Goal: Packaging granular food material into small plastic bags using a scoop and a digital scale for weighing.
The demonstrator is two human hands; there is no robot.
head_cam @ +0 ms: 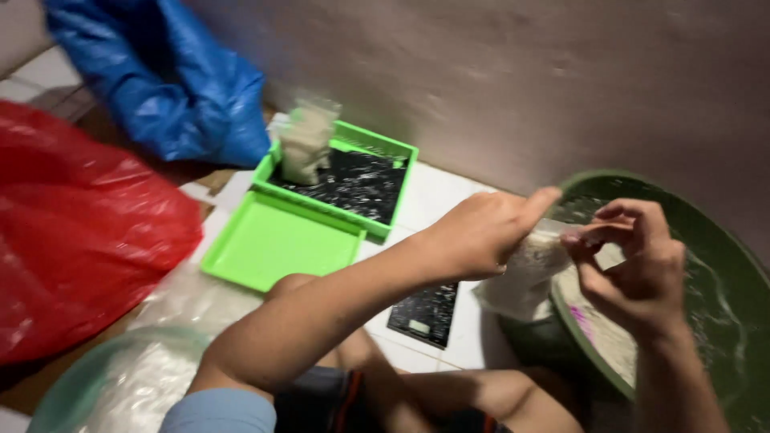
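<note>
Both hands, the left hand (480, 232) and the right hand (634, 265), had their grip pinched on a small clear plastic bag (525, 277) of pale grain, held over the green basin's (726, 240) rim.

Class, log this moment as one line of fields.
left hand: grips small clear bag | right hand: pinches bag mouth | under: green basin | nearby: green tray, black scale

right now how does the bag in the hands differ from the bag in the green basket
The bag in the hands hangs tilted over the green basin, pinched by left hand and right hand. The bag in the basket stands upright, untouched, inside the green basket. Both look clear with pale filling.
</note>
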